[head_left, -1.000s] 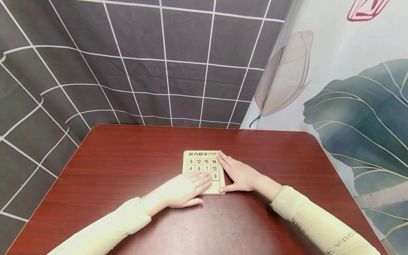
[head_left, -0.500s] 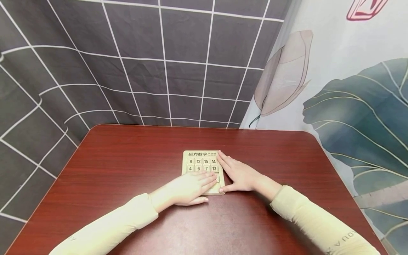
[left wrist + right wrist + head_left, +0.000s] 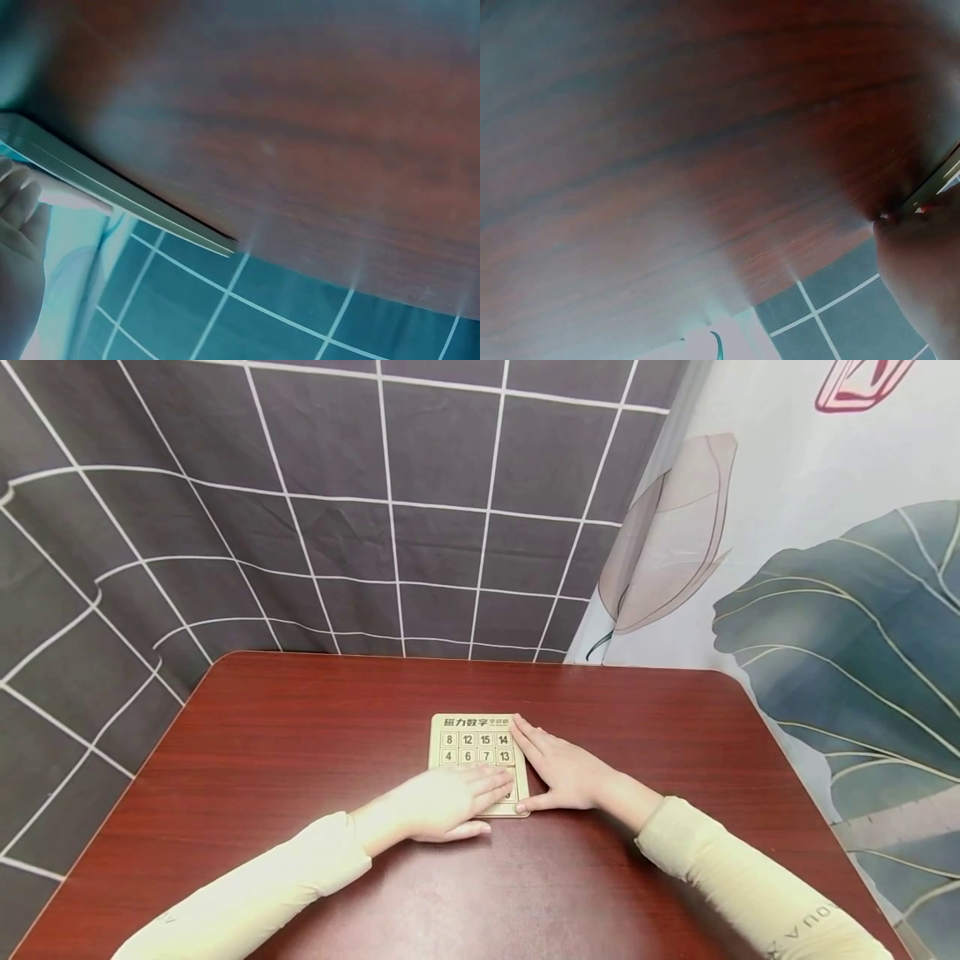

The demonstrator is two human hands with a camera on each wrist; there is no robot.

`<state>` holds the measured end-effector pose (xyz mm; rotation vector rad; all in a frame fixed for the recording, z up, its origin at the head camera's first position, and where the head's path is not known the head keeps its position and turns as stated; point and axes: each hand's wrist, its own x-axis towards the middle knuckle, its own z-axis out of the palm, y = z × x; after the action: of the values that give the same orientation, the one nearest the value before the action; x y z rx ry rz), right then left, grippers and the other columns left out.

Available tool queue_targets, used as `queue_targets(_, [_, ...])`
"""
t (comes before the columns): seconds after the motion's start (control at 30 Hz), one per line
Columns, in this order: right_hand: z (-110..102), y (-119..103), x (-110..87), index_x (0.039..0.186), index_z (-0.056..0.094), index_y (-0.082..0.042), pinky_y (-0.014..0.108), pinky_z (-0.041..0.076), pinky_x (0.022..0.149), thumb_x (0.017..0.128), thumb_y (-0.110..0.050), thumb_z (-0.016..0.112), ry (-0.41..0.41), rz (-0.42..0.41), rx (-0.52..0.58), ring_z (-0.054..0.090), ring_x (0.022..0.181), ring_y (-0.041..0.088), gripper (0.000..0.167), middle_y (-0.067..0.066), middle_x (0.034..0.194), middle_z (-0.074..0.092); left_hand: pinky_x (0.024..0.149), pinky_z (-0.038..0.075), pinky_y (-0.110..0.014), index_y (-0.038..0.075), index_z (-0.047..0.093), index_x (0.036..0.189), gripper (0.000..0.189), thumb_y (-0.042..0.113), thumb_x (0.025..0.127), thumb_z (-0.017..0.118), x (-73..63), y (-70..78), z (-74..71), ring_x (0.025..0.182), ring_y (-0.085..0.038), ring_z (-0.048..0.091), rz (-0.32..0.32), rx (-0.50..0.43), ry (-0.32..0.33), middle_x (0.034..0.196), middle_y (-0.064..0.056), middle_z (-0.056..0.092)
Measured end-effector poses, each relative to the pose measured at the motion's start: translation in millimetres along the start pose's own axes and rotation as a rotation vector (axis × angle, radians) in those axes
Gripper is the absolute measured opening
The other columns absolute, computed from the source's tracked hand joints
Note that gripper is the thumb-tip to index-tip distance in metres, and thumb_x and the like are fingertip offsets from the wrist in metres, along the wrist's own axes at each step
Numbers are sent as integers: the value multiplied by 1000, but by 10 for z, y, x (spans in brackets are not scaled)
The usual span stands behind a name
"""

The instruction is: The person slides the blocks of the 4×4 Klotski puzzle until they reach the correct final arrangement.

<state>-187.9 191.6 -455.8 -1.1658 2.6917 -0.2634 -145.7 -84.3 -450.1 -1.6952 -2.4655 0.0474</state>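
Note:
A pale sliding number puzzle [image 3: 476, 747] lies flat on the table, with its printed title along the far edge. Its two far rows read 8, 12, 15, 14 and 4, 6, 7, 13. My left hand [image 3: 446, 806] lies across the nearer rows, fingers straight, fingertips on the tiles at the right. Part of the 9 tile [image 3: 510, 794] shows beside those fingertips; the other near tiles are mostly hidden. My right hand [image 3: 566, 774] rests along the puzzle's right side, straight fingers at the far corner and thumb at the near corner. In the left wrist view the puzzle's edge [image 3: 127, 191] appears side-on.
The reddish-brown wooden table [image 3: 300, 735] extends around the puzzle on every side. Behind it hangs a dark grey curtain [image 3: 435, 543] with white grid lines. A white curtain with leaf prints [image 3: 840, 610] hangs on the right.
My left hand has shifted right over the puzzle. The 9 tile has slid one row nearer, from the third row to the bottom row. My right hand has stayed in place.

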Motion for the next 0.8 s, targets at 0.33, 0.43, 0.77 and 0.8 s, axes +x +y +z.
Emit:
queue_targets(0.33, [5, 3, 1, 167, 17, 5, 55, 35, 130, 90, -65, 72, 9, -12, -9, 30, 161, 41, 118, 24, 178, 11, 127, 42, -39, 8, 57, 152, 58, 45, 108, 53, 107, -141, 49, 151, -24, 52, -83, 37, -44, 162, -9, 54])
queue_targets(0.43, [5, 4, 2, 167, 18, 6, 55, 34, 130, 90, -65, 72, 10, -13, -4, 29, 161, 41, 118, 24, 177, 11, 127, 42, -39, 8, 57, 152, 58, 44, 108, 53, 103, -133, 42, 151, -23, 52, -81, 35, -44, 162, -9, 54])
queue_targets(0.77, [10, 7, 7, 168, 16, 4, 55, 34, 130, 90, -66, 72, -2, -6, -5, 29, 161, 41, 119, 23, 178, 10, 126, 44, -37, 5, 57, 152, 60, 47, 109, 53, 26, 2, -19, 147, -24, 56, -10, 17, -25, 159, -10, 57])
queue_targets(0.8, [8, 8, 8, 168, 16, 4, 55, 34, 130, 90, -66, 72, 0, -7, -7, 29, 161, 41, 119, 23, 178, 10, 125, 44, -37, 6, 57, 152, 60, 47, 108, 53, 19, 12, -22, 147, -24, 56, -6, 17, -24, 159, -10, 57])
